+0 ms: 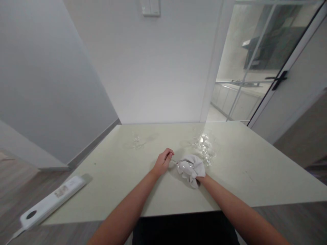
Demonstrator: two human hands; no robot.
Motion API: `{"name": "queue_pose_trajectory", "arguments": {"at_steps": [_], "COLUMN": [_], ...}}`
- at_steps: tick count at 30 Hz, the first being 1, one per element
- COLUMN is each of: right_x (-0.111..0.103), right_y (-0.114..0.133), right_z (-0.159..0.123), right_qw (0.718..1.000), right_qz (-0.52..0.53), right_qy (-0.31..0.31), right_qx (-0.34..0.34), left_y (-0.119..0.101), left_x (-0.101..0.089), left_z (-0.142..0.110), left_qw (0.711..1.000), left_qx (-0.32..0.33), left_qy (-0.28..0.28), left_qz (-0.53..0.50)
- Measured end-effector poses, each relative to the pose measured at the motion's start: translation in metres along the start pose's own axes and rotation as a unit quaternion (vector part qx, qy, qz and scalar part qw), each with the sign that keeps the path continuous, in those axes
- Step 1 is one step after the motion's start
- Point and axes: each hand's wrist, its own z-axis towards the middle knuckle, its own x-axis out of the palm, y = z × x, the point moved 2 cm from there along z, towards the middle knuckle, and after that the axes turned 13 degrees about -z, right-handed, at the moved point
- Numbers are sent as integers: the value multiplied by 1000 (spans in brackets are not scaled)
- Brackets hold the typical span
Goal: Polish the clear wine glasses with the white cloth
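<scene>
My left hand (163, 161) is closed around the foot end of a clear wine glass (174, 162), which is tilted nearly flat just above the table. The glass's stem runs right from my fingers into a light grey cloth (196, 165). My right hand (200, 178) grips the cloth, which is bunched around the bowl of the glass. Most of the right fingers are hidden in its folds. Close behind the cloth stand several clear glasses (204, 147), overlapping so that each is hard to make out. Further left on the table is more clear glassware (137, 140), faint against the surface.
The pale table (114, 190) ends against a white wall (163, 75). A long white power strip (55, 200) with a cable lies over its left front edge. On the right are a glazed partition (237, 68) and a door with a black handle (279, 80).
</scene>
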Motion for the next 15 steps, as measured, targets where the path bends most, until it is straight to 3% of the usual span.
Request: {"name": "queue_pose_trajectory", "arguments": {"at_steps": [7, 15], "right_x": [-4, -7], "right_y": [5, 9], "right_z": [-2, -4], "right_qw": [999, 1000], "right_qz": [-20, -25], "right_qy": [35, -1], "right_qx": [-7, 13], "left_y": [-1, 3], "left_x": [1, 0], "left_z": [0, 1], "left_qw": [1000, 1000], "left_qx": [7, 4], "left_qy": [-13, -23], "left_qz": [2, 2]}}
